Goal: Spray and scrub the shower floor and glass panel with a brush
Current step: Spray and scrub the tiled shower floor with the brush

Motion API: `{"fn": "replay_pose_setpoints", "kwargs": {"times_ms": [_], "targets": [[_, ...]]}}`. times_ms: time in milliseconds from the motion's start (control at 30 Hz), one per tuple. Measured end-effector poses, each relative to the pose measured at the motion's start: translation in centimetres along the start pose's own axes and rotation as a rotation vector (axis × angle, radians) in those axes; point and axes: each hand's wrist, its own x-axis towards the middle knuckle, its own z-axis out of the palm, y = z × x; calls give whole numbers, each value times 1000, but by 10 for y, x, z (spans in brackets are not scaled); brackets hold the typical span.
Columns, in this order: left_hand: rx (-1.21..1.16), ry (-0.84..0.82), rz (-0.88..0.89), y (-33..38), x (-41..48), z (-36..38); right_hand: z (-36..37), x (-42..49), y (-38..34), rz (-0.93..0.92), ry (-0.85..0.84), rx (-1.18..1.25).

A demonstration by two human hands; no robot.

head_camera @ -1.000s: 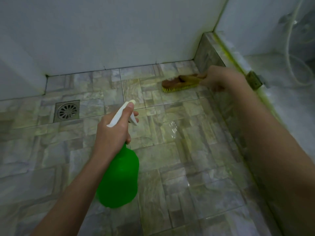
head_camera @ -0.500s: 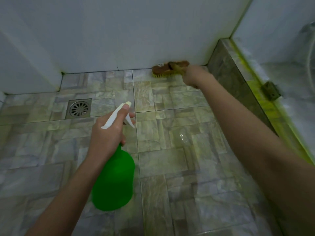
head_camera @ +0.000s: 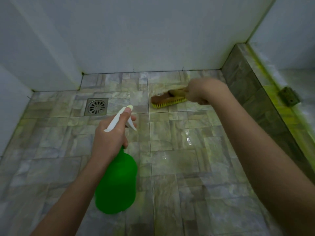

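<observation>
Grips green spray bottle (head_camera: pixel 117 183) round the neck with left hand (head_camera: pixel 110 138), one finger laid along the white trigger head, nozzle toward far wall. Cannot read fill level through the green body; contents not discernible. Clasps brush (head_camera: pixel 166 100) by its handle in right hand (head_camera: pixel 201 92), fingers curled, slightly blurred. Keeps yellow bristles down on shower floor (head_camera: pixel 179 167), near back wall, right of metal drain (head_camera: pixel 96 106). Noted wet glints on tiles between bottle and brush.
</observation>
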Motion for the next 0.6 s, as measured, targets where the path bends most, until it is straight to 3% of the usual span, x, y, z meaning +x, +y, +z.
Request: {"fn": "replay_pose_setpoints", "kwargs": {"times_ms": [167, 333, 500, 600], "targets": [[35, 6, -7, -3, -9, -4, 7, 11, -15, -122, 110, 143], [40, 22, 9, -6, -14, -16, 9, -28, -2, -90, -18, -24], [48, 35, 15, -12, -24, -25, 49, -36, 2, -235, 54, 186], [75, 29, 31, -17, -32, -32, 31, -48, 19, -250, -8, 112]]}}
